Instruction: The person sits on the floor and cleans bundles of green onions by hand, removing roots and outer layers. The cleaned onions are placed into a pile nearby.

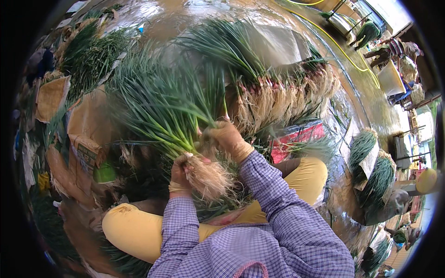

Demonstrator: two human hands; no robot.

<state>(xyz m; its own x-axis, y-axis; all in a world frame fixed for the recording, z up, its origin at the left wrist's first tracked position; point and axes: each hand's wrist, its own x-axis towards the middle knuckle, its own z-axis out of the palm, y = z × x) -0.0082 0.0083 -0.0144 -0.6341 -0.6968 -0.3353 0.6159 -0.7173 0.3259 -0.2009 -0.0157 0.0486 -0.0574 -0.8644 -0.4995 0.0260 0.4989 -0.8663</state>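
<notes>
My gloved left hand is closed around the base of a bunch of green onions, whose pale stringy roots hang toward my lap. Just up and to the right, my gloved right hand grips more green onion stalks near their lower ends; these are blurred, and their leaves cross those of the bunch. Beyond the hands lies a row of green onions with reddish bulbs and long tan roots facing me.
A red plastic sack lies by my right knee. Brown sacks and heaped greens are at the left. More bundles, a yellow hose and several people, one in striped clothing, are at the right.
</notes>
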